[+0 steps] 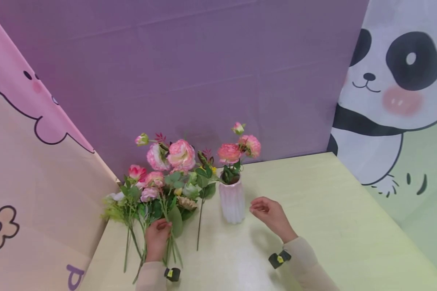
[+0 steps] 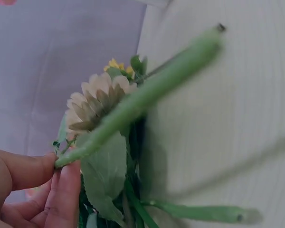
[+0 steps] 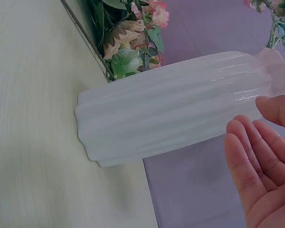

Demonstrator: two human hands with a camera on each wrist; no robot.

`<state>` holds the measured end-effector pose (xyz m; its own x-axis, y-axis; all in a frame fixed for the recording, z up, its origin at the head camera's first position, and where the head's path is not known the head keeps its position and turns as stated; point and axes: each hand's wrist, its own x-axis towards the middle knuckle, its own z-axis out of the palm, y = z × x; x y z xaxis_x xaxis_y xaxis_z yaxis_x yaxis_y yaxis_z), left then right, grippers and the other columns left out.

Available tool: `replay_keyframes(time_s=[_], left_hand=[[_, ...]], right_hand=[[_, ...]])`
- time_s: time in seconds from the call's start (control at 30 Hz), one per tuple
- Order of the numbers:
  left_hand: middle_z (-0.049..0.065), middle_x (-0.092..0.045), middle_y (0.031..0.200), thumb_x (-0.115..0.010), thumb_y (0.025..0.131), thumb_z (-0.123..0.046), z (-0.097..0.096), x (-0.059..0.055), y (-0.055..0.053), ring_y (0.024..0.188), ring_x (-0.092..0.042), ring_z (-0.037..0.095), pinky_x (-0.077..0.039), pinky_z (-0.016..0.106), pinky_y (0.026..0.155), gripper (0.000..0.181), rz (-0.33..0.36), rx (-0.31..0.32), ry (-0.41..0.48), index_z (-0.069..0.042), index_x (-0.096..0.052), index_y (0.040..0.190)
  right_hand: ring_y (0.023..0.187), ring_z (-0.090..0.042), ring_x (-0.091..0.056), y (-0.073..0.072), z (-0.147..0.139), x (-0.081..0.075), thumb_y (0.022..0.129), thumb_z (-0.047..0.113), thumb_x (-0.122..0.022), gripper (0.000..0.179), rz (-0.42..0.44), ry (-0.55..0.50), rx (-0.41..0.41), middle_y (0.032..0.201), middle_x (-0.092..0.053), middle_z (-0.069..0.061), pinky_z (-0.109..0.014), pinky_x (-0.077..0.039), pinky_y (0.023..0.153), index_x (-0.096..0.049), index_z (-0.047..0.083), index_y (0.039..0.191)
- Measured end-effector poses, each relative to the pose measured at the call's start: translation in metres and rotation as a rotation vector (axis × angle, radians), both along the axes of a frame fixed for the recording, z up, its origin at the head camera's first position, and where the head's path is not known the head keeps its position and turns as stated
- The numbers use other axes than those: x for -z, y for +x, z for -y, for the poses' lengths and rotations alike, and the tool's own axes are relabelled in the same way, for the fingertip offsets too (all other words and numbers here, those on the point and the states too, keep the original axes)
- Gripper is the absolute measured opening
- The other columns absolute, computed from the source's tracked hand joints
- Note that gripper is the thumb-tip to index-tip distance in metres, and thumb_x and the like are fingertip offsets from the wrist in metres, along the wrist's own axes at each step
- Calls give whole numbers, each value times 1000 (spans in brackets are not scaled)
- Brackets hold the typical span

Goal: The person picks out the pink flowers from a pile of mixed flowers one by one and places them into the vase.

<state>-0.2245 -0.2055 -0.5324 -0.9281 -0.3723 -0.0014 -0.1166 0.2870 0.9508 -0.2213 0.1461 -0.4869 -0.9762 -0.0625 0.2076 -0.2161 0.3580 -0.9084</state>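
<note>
My left hand (image 1: 157, 239) is at the near side of a heap of artificial flowers (image 1: 154, 180) on the table. Its thumb and fingers pinch a green flower stem (image 2: 152, 97), whose cut end points out over the tabletop in the left wrist view. Close behind that stem are a beige flower (image 2: 97, 102) and a broad leaf. A pinkish-white ribbed vase (image 1: 232, 204) stands upright, with pink flowers (image 1: 229, 153) and a bud rising from its mouth. Just right of the vase is my right hand (image 1: 273, 217), its fingers loosely bent and holding nothing.
A single thin stem (image 1: 199, 226) with leaves lies between the heap and the vase. Purple cloth (image 1: 204, 81) hangs behind the table (image 1: 313, 226). Printed panels with a panda (image 1: 371, 121) and a pink figure stand at the right and left sides.
</note>
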Motion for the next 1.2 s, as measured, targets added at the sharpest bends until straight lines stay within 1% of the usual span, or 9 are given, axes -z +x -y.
replay_keyframes(time_s=[0.17, 0.33, 0.47, 0.6, 0.73, 0.83, 0.9, 1.03, 1.2], left_hand=[[28, -60, 102, -59, 88, 3, -7, -9, 4, 72, -58, 8, -51, 18, 56, 27, 6, 18, 69, 16, -53, 110], [25, -58, 102, -59, 89, 2, -13, -12, 6, 75, -59, 9, -51, 19, 57, 27, 4, 31, 80, 15, -52, 112], [21, -57, 100, -58, 89, 2, -18, -11, 8, 76, -57, 11, -51, 20, 57, 25, 9, 53, 87, 13, -51, 110], [17, -57, 96, -58, 88, 4, -25, -12, 11, 77, -57, 15, -51, 22, 56, 22, 9, 69, 120, 12, -50, 107], [14, -56, 94, -59, 87, 5, -32, -14, 14, 74, -57, 11, -52, 21, 56, 22, -1, 71, 154, 12, -50, 106], [14, -57, 94, -60, 86, 6, -37, -17, 16, 72, -56, 7, -52, 21, 57, 24, -14, 72, 171, 13, -49, 106], [14, -57, 94, -60, 86, 6, -40, -18, 18, 72, -56, 7, -53, 21, 58, 25, -24, 78, 188, 13, -48, 107], [14, -57, 93, -60, 86, 7, -45, -21, 20, 72, -55, 7, -54, 22, 60, 26, -42, 99, 212, 14, -47, 107], [12, -56, 92, -59, 86, 7, -50, -22, 22, 73, -54, 8, -55, 22, 61, 24, -63, 98, 217, 13, -47, 106]], right_hand=[[79, -14, -64, 0, 1, 3, 84, 9, -70, 16, 7, -6, -3, 89, -70, -8, -23, -52, 71, -65, 2, 97], [80, -14, -64, 3, 2, 3, 84, 7, -70, 16, 21, -7, -1, 90, -70, -9, -22, -52, 71, -64, 1, 98], [78, -16, -64, 12, 7, -11, 84, 1, -67, 14, 25, -11, -19, 89, -69, -14, -22, -52, 69, -63, -3, 97], [76, -15, -63, 19, 10, -24, 84, -2, -65, 12, 14, -13, -37, 88, -68, -16, -21, -52, 67, -63, -5, 95], [75, -13, -63, 14, 9, -12, 84, 0, -67, 14, 17, -20, -34, 87, -69, -14, -22, -52, 66, -63, -4, 96], [76, -12, -62, 8, 7, 2, 84, 4, -69, 17, 28, -26, -31, 88, -69, -11, -21, -52, 66, -63, -3, 98], [76, -12, -63, 6, 6, 6, 84, 6, -70, 18, 23, -31, -39, 88, -69, -10, -21, -52, 67, -63, -3, 98], [77, -14, -63, 5, 6, 10, 84, 8, -70, 20, 3, -38, -57, 89, -69, -11, -22, -53, 68, -63, -4, 98], [78, -15, -64, 6, 7, 9, 84, 8, -70, 18, 8, -27, -59, 89, -69, -11, -22, -53, 68, -63, -3, 98]])
